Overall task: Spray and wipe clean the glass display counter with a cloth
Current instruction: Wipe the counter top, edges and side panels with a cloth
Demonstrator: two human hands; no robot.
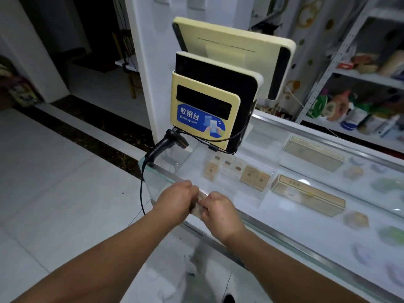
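L hand [178, 199], R hand [218, 212] pinch bunched cloth [197, 207] at glass counter [162, 178].

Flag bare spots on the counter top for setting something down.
Free: the glass counter top right of the payment terminal, out to the frame's right edge; the boxes there lie under the glass. Crowded: the left corner, with terminal, barcode scanner, its cable, and the left hand and right hand gripping the cloth at the front rim.

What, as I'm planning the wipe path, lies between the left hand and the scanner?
Head view: only bare counter glass between left hand and scanner; its cable drops over the edge alongside.
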